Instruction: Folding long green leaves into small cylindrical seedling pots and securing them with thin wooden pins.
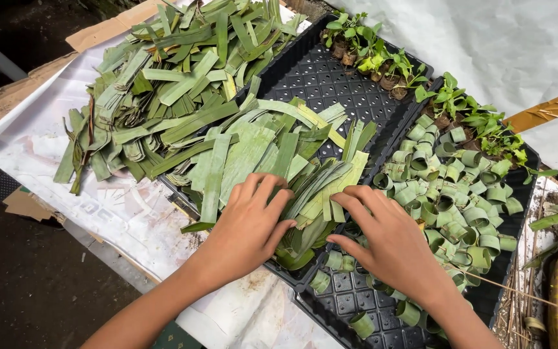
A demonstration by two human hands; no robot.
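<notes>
Nearest you, over the front edge of the black seed tray (330, 84), both your hands lay palm down. Your left hand (250, 223) rested on the loose bundle of leaf strips (321, 194) at the tray's near corner, its fingers spread a little and lying flat on the strips, gripping nothing. Your right hand (389, 242) sat just to the right of that bundle, fingers loosely splayed, fingertips touching the strips' ends, thumb pointing back towards a few rolled leaf rings (337, 260) that lay below it; it held nothing that I could see.

Right of that tray, a second black tray (356, 300) lay touching it, filled with many more green leaf rings (453, 194) standing on end.

Further back, wide flat leaf pieces (240, 155) lay across the seed tray's left half. Left of the tray and beyond, a big heap of cut strips (169, 77) covered the white sheet (124, 213).

At the tray's far edge, small seedlings (369, 55) stood in a row, with more plants (485, 126) at the back of the ring-filled tray.
</notes>
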